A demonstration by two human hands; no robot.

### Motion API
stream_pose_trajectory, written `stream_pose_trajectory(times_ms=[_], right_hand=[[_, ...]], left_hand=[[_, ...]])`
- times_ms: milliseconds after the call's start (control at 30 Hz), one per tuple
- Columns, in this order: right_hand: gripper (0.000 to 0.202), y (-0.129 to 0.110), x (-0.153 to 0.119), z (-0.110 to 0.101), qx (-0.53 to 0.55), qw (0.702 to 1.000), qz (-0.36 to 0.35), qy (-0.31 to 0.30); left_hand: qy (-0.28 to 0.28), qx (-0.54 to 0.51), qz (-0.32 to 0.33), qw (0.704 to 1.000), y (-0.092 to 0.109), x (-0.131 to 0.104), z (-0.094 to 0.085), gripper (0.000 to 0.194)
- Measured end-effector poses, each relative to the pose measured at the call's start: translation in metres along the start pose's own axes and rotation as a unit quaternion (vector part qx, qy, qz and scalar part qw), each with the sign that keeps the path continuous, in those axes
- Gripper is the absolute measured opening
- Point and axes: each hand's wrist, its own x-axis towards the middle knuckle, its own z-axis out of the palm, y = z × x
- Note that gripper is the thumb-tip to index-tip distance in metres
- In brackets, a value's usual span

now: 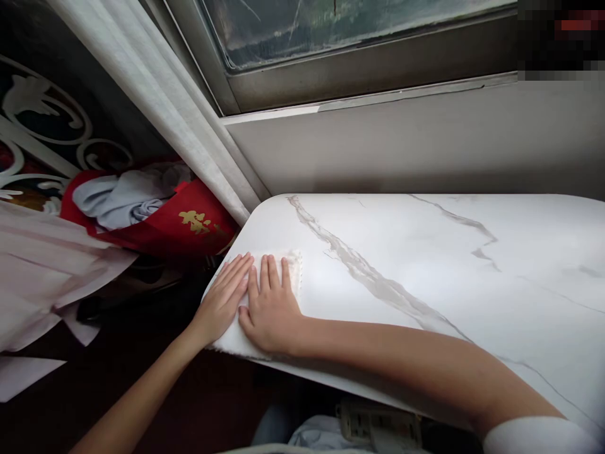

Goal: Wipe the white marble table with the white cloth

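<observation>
A white cloth [293, 272] lies flat on the near left corner of a white marble-patterned table [425, 265]. My left hand [224, 302] presses flat on the cloth's left part, at the table's rounded corner. My right hand [270, 309] lies flat beside it, palm down on the cloth, fingers together and pointing away from me. The two hands touch side by side. Most of the cloth is hidden under them; only its far right edge and near edge show.
A window [359, 38] and a grey wall run behind the table. A pale curtain [179, 120] hangs at the left. A red bag [184, 221] with grey clothing sits left of the table, next to pink fabric [42, 271]. Below the table's near edge lies a power strip [378, 425].
</observation>
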Motion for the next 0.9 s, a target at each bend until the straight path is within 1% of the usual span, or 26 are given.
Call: stream_pose_trajectory(times_ms=[67, 100, 167, 233, 333, 433, 500, 567, 633, 667, 733, 800, 833, 900], right_hand=[[0.069, -0.004, 0.009, 0.004, 0.013, 1.0, -0.009, -0.001], [0.069, -0.002, 0.016, 0.006, 0.016, 1.0, -0.009, -0.002], [0.07, 0.009, 0.036, 0.009, 0.02, 1.0, 0.0, -0.004], [0.07, 0.029, 0.063, 0.011, 0.017, 1.0, 0.018, 0.003], [0.071, 0.069, 0.11, 0.012, -0.006, 0.998, 0.053, 0.018], [0.071, 0.108, 0.148, 0.01, -0.036, 0.994, 0.1, 0.033], [0.07, 0.127, 0.164, 0.007, -0.049, 0.99, 0.128, 0.044], [0.068, 0.138, 0.172, 0.006, -0.055, 0.986, 0.145, 0.057], [0.067, 0.142, 0.173, 0.006, -0.059, 0.985, 0.147, 0.067], [0.067, 0.142, 0.171, 0.006, -0.061, 0.985, 0.144, 0.068], [0.067, 0.136, 0.162, 0.007, -0.066, 0.987, 0.132, 0.064], [0.068, 0.122, 0.144, 0.007, -0.07, 0.989, 0.114, 0.055], [0.068, 0.113, 0.13, 0.007, -0.07, 0.991, 0.104, 0.051], [0.067, 0.088, 0.096, 0.006, -0.064, 0.994, 0.077, 0.046]], left_hand=[[0.002, 0.008, -0.007, 1.0, -0.011, -0.005, -0.003, 0.05], [0.004, 0.012, -0.008, 1.0, -0.017, -0.002, -0.003, 0.051], [0.012, 0.023, -0.005, 1.0, -0.03, 0.018, -0.001, 0.052], [0.018, 0.033, 0.001, 0.999, -0.045, 0.054, 0.003, 0.054], [0.009, 0.046, 0.004, 0.999, -0.064, 0.124, 0.012, 0.054], [-0.017, 0.061, 0.021, 0.998, -0.073, 0.192, 0.02, 0.054], [-0.029, 0.064, 0.04, 0.997, -0.073, 0.225, 0.023, 0.053], [-0.032, 0.062, 0.049, 0.996, -0.072, 0.243, 0.025, 0.05], [-0.031, 0.06, 0.049, 0.996, -0.07, 0.248, 0.026, 0.049], [-0.031, 0.06, 0.047, 0.997, -0.069, 0.246, 0.026, 0.049], [-0.03, 0.06, 0.041, 0.997, -0.065, 0.232, 0.026, 0.049], [-0.028, 0.06, 0.029, 0.997, -0.059, 0.207, 0.025, 0.05], [-0.025, 0.059, 0.023, 0.998, -0.053, 0.189, 0.024, 0.05], [-0.015, 0.054, 0.017, 0.998, -0.038, 0.145, 0.021, 0.051]])
